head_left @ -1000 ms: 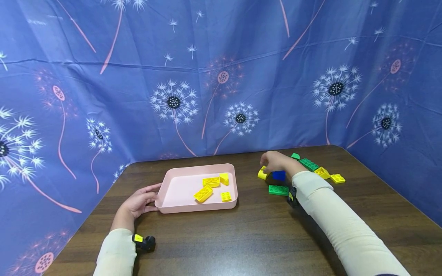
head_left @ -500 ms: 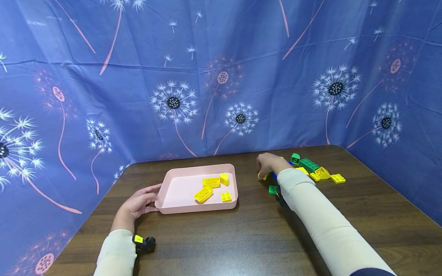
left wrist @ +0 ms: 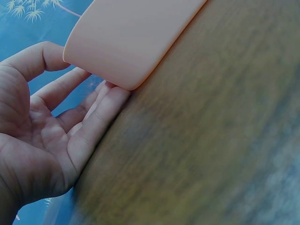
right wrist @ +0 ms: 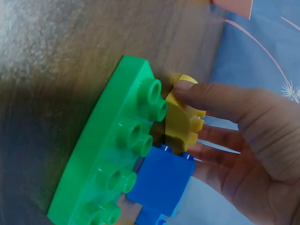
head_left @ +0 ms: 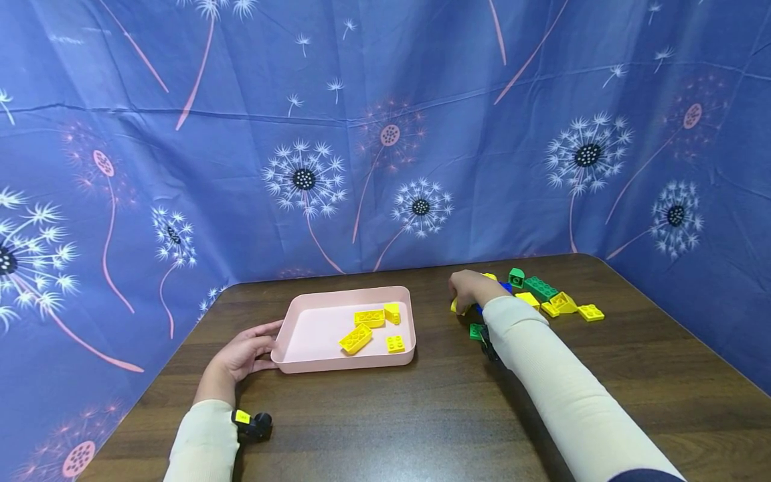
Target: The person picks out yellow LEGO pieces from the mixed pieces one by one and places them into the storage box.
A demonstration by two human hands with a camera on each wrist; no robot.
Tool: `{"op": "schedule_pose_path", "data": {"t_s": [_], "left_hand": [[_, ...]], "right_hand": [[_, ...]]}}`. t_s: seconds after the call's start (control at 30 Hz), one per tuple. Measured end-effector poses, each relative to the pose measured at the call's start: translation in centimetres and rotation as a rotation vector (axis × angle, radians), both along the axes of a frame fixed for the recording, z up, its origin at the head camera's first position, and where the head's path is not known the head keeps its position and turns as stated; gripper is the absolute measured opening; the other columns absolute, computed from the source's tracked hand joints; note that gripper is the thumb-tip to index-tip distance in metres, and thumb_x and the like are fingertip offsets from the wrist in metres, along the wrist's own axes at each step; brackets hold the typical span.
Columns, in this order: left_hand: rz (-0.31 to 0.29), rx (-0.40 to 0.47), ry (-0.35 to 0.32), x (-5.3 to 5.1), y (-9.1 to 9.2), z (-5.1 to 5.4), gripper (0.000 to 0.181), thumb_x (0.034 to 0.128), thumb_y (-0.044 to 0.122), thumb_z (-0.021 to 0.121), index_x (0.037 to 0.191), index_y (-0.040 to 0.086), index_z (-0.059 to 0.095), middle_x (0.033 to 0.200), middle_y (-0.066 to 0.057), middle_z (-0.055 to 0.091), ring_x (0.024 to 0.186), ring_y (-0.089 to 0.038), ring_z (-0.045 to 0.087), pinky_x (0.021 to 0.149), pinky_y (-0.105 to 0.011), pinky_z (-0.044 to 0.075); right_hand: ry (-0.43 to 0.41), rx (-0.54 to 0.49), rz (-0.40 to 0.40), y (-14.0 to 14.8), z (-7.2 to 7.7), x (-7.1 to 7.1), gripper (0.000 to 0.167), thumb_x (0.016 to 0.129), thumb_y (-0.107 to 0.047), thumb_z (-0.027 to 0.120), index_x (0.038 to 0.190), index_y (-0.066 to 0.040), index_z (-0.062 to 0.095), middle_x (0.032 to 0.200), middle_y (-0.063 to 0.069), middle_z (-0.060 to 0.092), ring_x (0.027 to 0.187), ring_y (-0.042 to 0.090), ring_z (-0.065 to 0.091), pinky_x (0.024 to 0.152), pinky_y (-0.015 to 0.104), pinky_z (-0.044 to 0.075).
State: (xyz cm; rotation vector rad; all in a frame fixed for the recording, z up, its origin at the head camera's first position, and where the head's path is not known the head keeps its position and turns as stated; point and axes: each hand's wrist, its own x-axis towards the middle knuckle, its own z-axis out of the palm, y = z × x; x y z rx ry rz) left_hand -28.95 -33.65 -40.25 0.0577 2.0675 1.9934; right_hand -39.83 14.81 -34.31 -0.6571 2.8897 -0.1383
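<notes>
The left hand (head_left: 241, 353) touches the left end of the pink tray (head_left: 346, 363); in the left wrist view its relaxed fingers (left wrist: 101, 101) lie against the tray's corner (left wrist: 117, 51). Several yellow bricks (head_left: 356, 339) lie in the tray. Over at the pile, the right hand (head_left: 472, 289) pinches a curved yellow brick (head_left: 454, 306). Seen from the right wrist, the thumb of the right hand (right wrist: 253, 136) presses on this yellow brick (right wrist: 180, 117), beside a blue brick (right wrist: 161, 180) and a long green brick (right wrist: 105, 145).
Right of the right hand lie a small green brick (head_left: 516, 278), a long dark green brick (head_left: 540, 288) and several yellow bricks (head_left: 563, 303). A flat yellow brick (head_left: 591, 312) is farthest right. A blue patterned cloth (head_left: 361, 167) hangs behind the wooden table (head_left: 361, 422).
Since a second ago the right hand and forearm have shifted slightly left, uncovering more yellow bricks and covering more of the green brick in front. The left hand and tray stay put.
</notes>
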Motion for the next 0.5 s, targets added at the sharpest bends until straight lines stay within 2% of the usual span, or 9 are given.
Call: {"op": "schedule_pose_path", "data": {"t_s": [0.27, 0.5], "left_hand": [[0.004, -0.001, -0.004, -0.06, -0.09, 0.00, 0.068, 0.0921, 0.003, 0.055, 0.153, 0.001, 0.025, 0.113, -0.002, 0.065, 0.097, -0.015, 0.063, 0.081, -0.040, 0.055], [0.003, -0.005, -0.002, -0.01, 0.00, 0.11, 0.068, 0.0923, 0.004, 0.054, 0.153, -0.001, 0.024, 0.112, -0.002, 0.065, 0.097, -0.014, 0.064, 0.081, -0.041, 0.054]], "right_hand": [[0.036, -0.011, 0.030, -0.10, -0.36, -0.15, 0.030, 0.068, -0.015, 0.087, 0.090, -0.003, 0.070, 0.087, 0.005, 0.066, 0.081, 0.021, 0.059, 0.079, 0.036, 0.051], [0.026, -0.022, 0.041, -0.50, -0.32, -0.07, 0.027, 0.068, -0.014, 0.086, 0.088, -0.005, 0.071, 0.088, 0.005, 0.066, 0.083, 0.022, 0.059, 0.080, 0.037, 0.051]]}}
